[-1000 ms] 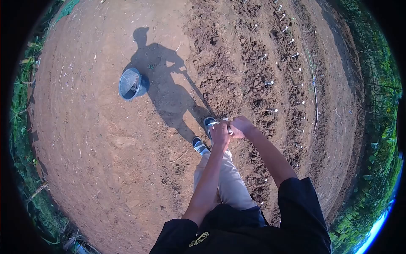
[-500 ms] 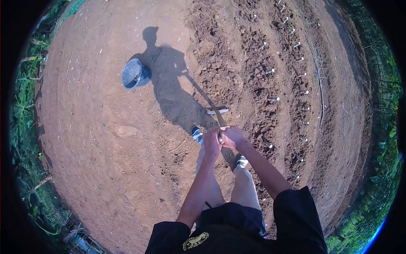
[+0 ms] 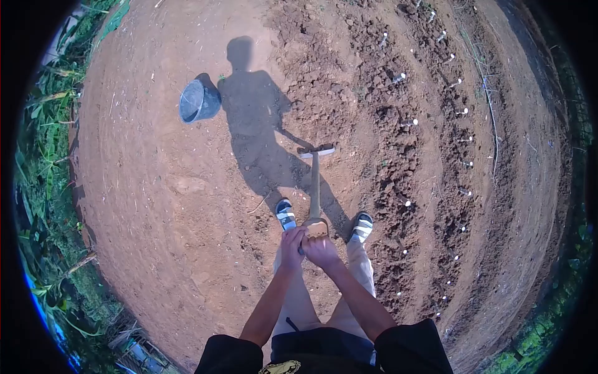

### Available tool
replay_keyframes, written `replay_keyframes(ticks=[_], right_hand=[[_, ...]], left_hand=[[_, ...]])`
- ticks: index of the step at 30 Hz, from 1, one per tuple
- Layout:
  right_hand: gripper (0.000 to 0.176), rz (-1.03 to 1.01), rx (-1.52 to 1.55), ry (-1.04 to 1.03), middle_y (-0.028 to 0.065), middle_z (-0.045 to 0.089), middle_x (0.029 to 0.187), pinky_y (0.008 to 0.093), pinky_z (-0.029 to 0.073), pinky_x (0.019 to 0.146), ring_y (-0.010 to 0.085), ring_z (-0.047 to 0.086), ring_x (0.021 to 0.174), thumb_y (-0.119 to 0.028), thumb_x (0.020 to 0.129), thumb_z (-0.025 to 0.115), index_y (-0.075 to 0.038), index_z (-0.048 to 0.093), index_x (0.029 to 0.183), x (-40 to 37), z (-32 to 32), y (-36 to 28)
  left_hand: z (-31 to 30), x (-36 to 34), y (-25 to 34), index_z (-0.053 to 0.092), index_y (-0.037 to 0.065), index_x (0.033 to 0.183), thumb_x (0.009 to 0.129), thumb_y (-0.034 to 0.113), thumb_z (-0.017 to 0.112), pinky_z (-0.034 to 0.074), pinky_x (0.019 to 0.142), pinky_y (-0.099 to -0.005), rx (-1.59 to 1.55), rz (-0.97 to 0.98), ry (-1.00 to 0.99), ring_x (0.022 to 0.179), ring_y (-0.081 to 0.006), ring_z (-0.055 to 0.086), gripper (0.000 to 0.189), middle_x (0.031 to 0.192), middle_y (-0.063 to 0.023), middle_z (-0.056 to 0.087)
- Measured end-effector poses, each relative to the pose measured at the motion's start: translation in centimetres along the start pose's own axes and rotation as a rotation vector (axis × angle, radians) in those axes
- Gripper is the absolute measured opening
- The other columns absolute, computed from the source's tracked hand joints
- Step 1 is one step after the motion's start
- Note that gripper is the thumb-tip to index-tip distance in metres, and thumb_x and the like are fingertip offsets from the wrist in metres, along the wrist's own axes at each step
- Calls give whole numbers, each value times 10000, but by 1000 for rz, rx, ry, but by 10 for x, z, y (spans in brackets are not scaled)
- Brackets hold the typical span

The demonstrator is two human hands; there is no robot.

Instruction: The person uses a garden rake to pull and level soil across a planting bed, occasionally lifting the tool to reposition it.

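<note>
A long-handled digging tool, apparently a spade (image 3: 315, 187), reaches from my hands to the soil in front of my feet. Its wooden shaft ends in a D-shaped grip, and a pale straight edge shows at its head; whatever lies below that edge is hidden. My left hand (image 3: 291, 248) is closed round the left of the grip. Beside it, my right hand (image 3: 321, 250) is closed on the right of the same grip, almost touching the left. Loose dark soil lies just behind the tool's head.
A dark bucket (image 3: 199, 100) lies tilted on the bare ground, ahead to the left. Turned soil (image 3: 321, 93) runs ahead, and rows with several small white-topped stakes (image 3: 408, 123) stretch along the right. My striped shoes stand apart on either side of the shaft. Green plants (image 3: 47, 187) border the plot.
Both hands have come back toward my body and slightly left, bringing the grip lower. More of the shaft shows, and soil now sits raised behind the tool's head. My feet appear wider apart.
</note>
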State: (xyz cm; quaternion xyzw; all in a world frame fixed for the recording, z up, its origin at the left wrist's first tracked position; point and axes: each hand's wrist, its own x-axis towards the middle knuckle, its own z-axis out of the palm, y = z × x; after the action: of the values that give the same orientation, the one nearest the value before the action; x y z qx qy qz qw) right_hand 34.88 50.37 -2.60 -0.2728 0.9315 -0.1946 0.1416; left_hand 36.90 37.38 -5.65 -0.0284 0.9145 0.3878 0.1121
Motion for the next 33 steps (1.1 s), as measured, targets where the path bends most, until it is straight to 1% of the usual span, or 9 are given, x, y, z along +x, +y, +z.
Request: replay_keyframes(ticks=[2, 6, 9, 16, 19, 25, 28, 30, 33], right_hand=[[81, 10, -18, -44, 42, 575, 559, 281, 448, 457, 165, 594, 513, -136, 688, 539, -58, 545, 706, -25, 39, -15], [77, 134, 145, -36, 58, 593, 658, 329, 457, 603, 190, 606, 660, -138, 700, 536, -73, 568, 727, -105, 151, -47], [95, 345, 246, -303, 67, 596, 687, 367, 429, 703, 226, 594, 697, -134, 724, 523, -86, 588, 774, -136, 240, -46], [230, 580, 243, -850, 65, 654, 793, 351, 390, 806, 215, 612, 839, -278, 775, 510, -147, 637, 914, -161, 386, 4], [202, 573, 217, -942, 60, 656, 797, 361, 401, 801, 195, 617, 834, -303, 747, 549, -152, 655, 830, -158, 345, 6], [294, 384, 194, -655, 56, 632, 708, 390, 439, 727, 235, 622, 736, -432, 683, 597, -144, 620, 734, -116, 168, -13], [495, 380, 163, -586, 103, 630, 729, 403, 442, 779, 271, 617, 756, -586, 712, 533, -103, 625, 767, -69, 58, -18], [552, 390, 37, -447, 142, 629, 747, 403, 449, 807, 285, 617, 772, -611, 747, 479, -84, 634, 804, -31, -12, -19], [453, 351, -19, -232, 157, 621, 710, 347, 503, 542, 233, 602, 546, -488, 776, 502, -61, 654, 807, 59, -137, -8]], left_hand=[[-2, -19, -20, 563, 3, 878, 682, 38, 547, 374, 817, -323, 164, 263, -190, 953, -191, 493, 200, 990, -58, 541], [32, -91, -77, 495, 90, 1081, 681, 67, 579, 409, 817, -396, 484, 262, -680, 920, -256, 530, 409, 1230, -82, 419], [85, -136, -117, 475, 121, 1136, 708, 75, 583, 429, 801, -433, 759, 283, -784, 927, -253, 536, 444, 1282, -73, 386], [164, -140, -143, 460, 123, 1202, 763, 142, 559, 413, 850, -460, 599, -19, -849, 1014, -294, 528, 450, 1264, -106, 426], [143, -116, -120, 474, 106, 1187, 795, 138, 527, 400, 867, -468, 362, -97, -675, 1036, -316, 514, 396, 1235, -119, 447], [69, -83, -97, 480, 47, 1139, 862, 126, 480, 423, 844, -354, -193, -201, -281, 990, -275, 539, 288, 1071, -143, 551], [24, -78, -96, 489, 41, 1117, 873, 131, 506, 425, 779, -274, -813, -543, -36, 886, -176, 561, 261, 969, -95, 590], [-9, -73, -103, 483, 56, 1124, 867, 149, 517, 437, 755, -286, -729, -489, -40, 866, -180, 573, 276, 970, -101, 592], [-82, -72, -111, 457, 103, 1154, 856, 163, 521, 459, 680, -296, -488, -479, -161, 778, -170, 593, 310, 994, -85, 580]])
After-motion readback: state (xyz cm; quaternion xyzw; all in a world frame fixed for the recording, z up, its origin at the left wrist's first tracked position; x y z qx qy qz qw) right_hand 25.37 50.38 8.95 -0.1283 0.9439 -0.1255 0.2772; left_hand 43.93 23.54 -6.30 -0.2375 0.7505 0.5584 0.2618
